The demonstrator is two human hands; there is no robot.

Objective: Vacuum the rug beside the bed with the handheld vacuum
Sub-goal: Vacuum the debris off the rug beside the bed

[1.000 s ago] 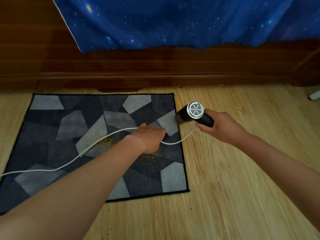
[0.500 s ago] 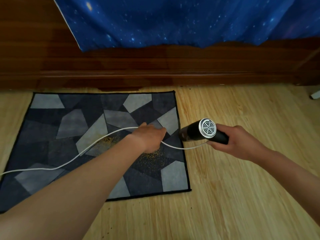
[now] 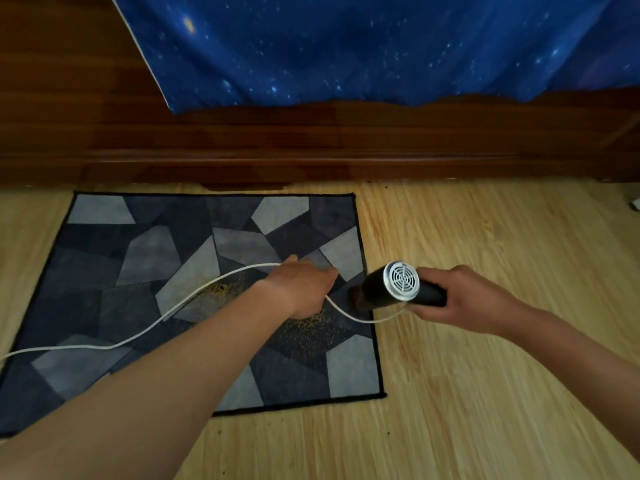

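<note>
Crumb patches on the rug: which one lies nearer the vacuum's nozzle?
The yellow crumb patch beside the left hand, by the rug's right edge. The other patch lies left of that forearm, farther from the handheld vacuum.

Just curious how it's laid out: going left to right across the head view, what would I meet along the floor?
Rug → left hand → handheld vacuum → right hand → wooden floor. The white cord crosses several, so it's omitted.
</note>
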